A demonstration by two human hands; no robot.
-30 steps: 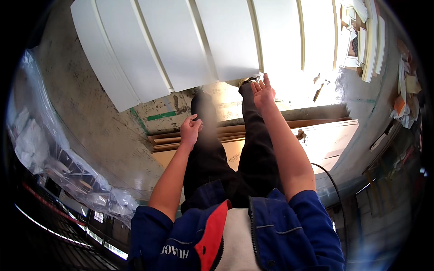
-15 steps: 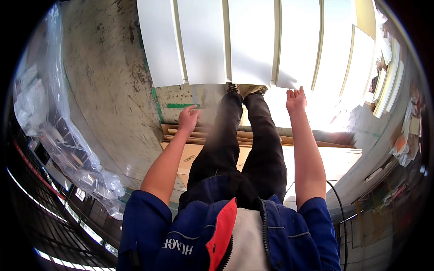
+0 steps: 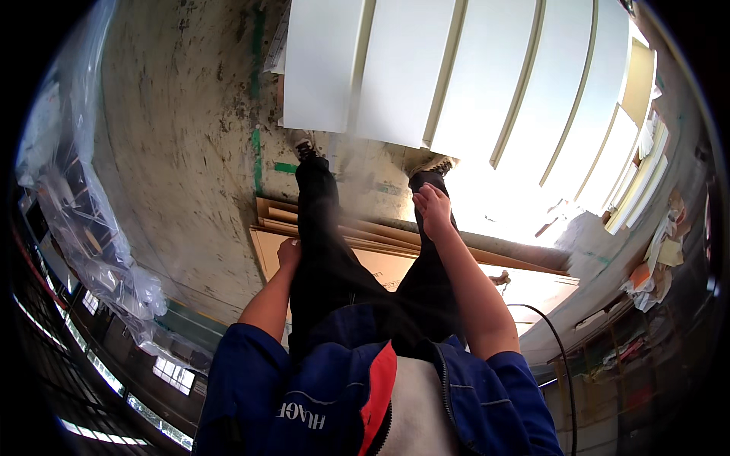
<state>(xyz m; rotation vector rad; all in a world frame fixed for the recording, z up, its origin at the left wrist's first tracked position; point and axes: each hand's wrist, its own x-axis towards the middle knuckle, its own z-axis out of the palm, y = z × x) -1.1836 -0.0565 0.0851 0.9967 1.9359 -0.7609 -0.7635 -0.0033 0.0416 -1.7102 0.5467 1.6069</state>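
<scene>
My left hand [image 3: 288, 251] hangs beside my left thigh in dark trousers [image 3: 327, 258], its fingers mostly hidden. My right hand [image 3: 432, 207] hangs over my right leg, below the knee in the picture, fingers loosely bent, open, holding nothing visible. Beyond my shoes [image 3: 305, 150] lie white panels [image 3: 397, 64] side by side, with ridges along their lengths. Under my legs are stacked brown cardboard sheets [image 3: 268, 236].
Clear plastic wrapping [image 3: 99, 251] runs along the left. Offcut strips [image 3: 637, 171] lie at the far right, near a pile of scraps [image 3: 654, 258]. A black hose [image 3: 559, 342] curves down on my right. Green tape [image 3: 257, 152] marks the stained floor [image 3: 175, 114].
The view has shifted, putting the panels farther right. My right hand has moved inward over my leg; my left hand has dropped beside my thigh. My feet are farther apart.
</scene>
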